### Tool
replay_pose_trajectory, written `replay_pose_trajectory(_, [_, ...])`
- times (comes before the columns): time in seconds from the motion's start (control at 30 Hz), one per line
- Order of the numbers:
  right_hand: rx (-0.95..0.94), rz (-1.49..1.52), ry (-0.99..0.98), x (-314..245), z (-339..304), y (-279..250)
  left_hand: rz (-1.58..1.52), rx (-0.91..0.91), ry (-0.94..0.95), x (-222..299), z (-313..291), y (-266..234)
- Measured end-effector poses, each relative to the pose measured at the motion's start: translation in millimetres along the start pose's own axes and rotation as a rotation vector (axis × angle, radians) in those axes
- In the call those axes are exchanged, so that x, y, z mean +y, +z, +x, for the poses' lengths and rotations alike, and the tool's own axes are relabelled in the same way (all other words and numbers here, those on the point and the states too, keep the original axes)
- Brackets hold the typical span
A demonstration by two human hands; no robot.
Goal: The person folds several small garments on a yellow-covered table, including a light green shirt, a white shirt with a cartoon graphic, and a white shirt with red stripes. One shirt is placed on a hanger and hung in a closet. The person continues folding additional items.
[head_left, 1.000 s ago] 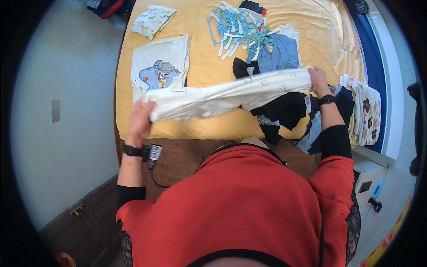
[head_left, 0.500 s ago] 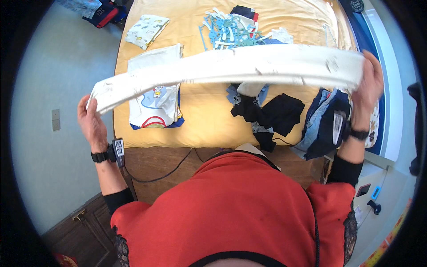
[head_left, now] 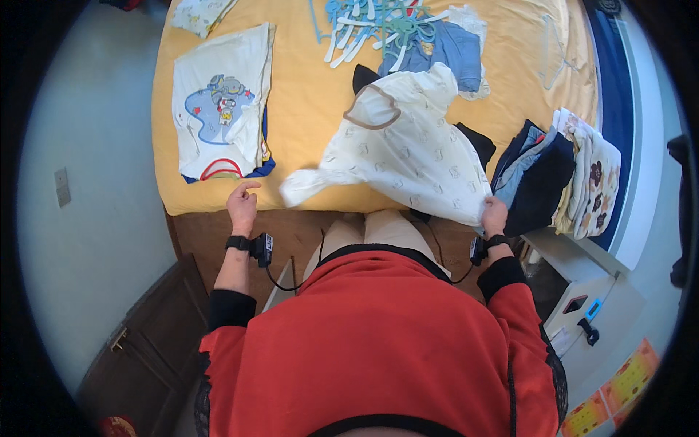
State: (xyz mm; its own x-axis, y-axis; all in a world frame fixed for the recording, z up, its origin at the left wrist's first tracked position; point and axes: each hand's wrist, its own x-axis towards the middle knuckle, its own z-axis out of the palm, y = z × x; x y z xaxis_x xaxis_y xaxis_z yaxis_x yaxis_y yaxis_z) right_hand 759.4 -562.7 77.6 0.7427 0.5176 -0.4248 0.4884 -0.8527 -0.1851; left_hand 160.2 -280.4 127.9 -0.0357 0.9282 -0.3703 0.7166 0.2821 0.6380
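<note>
A white top (head_left: 415,149) with small printed figures and a brown-trimmed neckline lies spread at an angle over the near middle of the bed, one sleeve slightly blurred toward the left. My right hand (head_left: 494,213) is closed on its near right edge. My left hand (head_left: 242,207) is off the cloth, fingers partly bent and apart, holding nothing. Just beyond it rests a stack of folded T-shirts (head_left: 218,102), the uppermost white with a cartoon print and red collar. Black clothing (head_left: 477,146) shows partly from under the white top.
Blue and white hangers (head_left: 378,25) are heaped at the far middle, beside folded denim (head_left: 455,54). A row of folded clothes (head_left: 561,171) stands along the bed's right side. One thin hanger (head_left: 557,58) lies at far right. A dark wooden cabinet (head_left: 145,342) is at lower left.
The white top, earlier stretched taut in the air between both hands, has come down onto the bed and spread out. My left hand has let go; both hands have moved lower and inward.
</note>
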Motion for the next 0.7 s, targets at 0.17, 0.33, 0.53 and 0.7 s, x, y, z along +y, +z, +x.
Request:
replay_pose_trajectory(0.17, [-0.285,-0.387,-0.205,-23.3,33.5,-0.6,0.194,-0.012,-0.148,-16.2,-0.9,23.1])
replay_pose_trajectory(0.33, [0.027,-0.277,-0.653,-144.5,100.9,-24.6,0.02,-0.171,-0.079,-5.8,16.7,88.4])
replay_pose_trajectory(0.53, [0.033,-0.2,-1.075,-289.7,165.1,-0.9,-0.044,-0.166,0.094,34.0,61.0,193.9])
replay_pose_trajectory(0.7, [0.047,-0.247,-1.227,-333.4,197.1,31.2,-0.156,-0.199,-0.036,48.4,94.7,243.5])
